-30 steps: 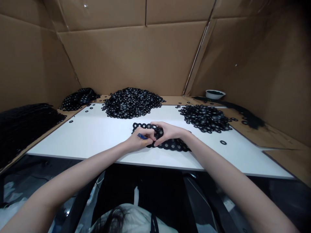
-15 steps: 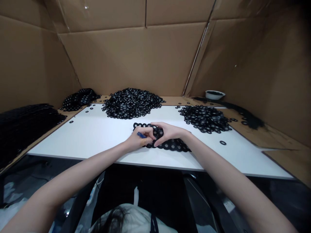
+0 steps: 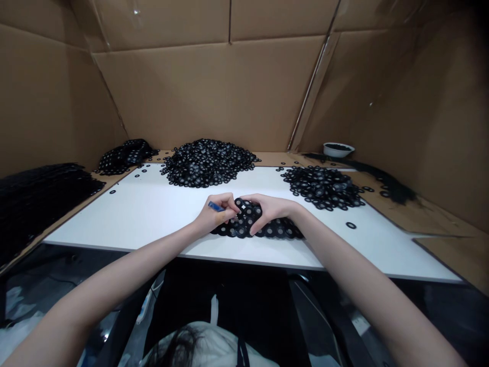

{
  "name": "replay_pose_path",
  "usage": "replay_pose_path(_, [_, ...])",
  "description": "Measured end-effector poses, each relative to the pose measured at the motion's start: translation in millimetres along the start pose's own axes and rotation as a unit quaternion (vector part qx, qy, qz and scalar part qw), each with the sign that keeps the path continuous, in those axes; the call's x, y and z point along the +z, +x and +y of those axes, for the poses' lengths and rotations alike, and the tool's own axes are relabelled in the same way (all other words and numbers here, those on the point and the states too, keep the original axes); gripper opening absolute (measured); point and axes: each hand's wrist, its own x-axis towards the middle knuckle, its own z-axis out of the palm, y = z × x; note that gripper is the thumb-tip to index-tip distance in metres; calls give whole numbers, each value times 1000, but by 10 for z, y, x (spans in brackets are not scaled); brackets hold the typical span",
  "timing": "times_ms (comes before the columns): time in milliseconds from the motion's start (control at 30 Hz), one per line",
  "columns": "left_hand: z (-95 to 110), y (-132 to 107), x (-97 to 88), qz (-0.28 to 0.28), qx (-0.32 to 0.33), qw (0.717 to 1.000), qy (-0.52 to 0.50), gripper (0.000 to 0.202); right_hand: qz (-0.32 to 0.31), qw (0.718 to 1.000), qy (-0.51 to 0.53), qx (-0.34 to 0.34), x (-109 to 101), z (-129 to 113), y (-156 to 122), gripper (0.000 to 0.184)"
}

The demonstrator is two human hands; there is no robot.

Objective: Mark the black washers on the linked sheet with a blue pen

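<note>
My left hand [image 3: 214,214] is closed round a thin blue tool [image 3: 216,206], its tip against a black sheet of joined rings [image 3: 263,229] that lies on the white board [image 3: 153,214]. My right hand [image 3: 269,209] grips the raised left end of that sheet, fingers curled over it. Both hands meet at the middle of the board, near its front edge.
A large heap of black rings [image 3: 208,162] sits at the back centre, a smaller heap [image 3: 323,186] at the right. Stacks of black sheets [image 3: 38,191] lie at the left, another bundle [image 3: 124,153] behind. A white bowl [image 3: 338,149] stands far right. Cardboard walls surround the board.
The sheet's left end has been lifted and pulled toward me, bunched between both hands. My left hand has shifted slightly, the blue tool now sticking out to the left.
</note>
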Motion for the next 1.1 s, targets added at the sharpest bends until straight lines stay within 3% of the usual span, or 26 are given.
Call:
replay_pose_path(100, [-5,13,-1,17,8,1000,4,5,-1,1000,-10,-1,-18,0,-12,71])
replay_pose_path(267, [41,25,-5,50,36,997,37,6,12,999,13,-39,-21,-26,11,33])
replay_pose_path(667, [-38,72,-32,82,78,988,108,6,108,993,9,-40,128,84,99,27])
replay_pose_path(867, [-15,72,-48,71,98,974,189,10,114,992,22,-54,137,100,121,21])
replay_pose_path(1100, [-14,79,-48,59,112,968,215,11,117,991,39,-43,148,95,128,19])
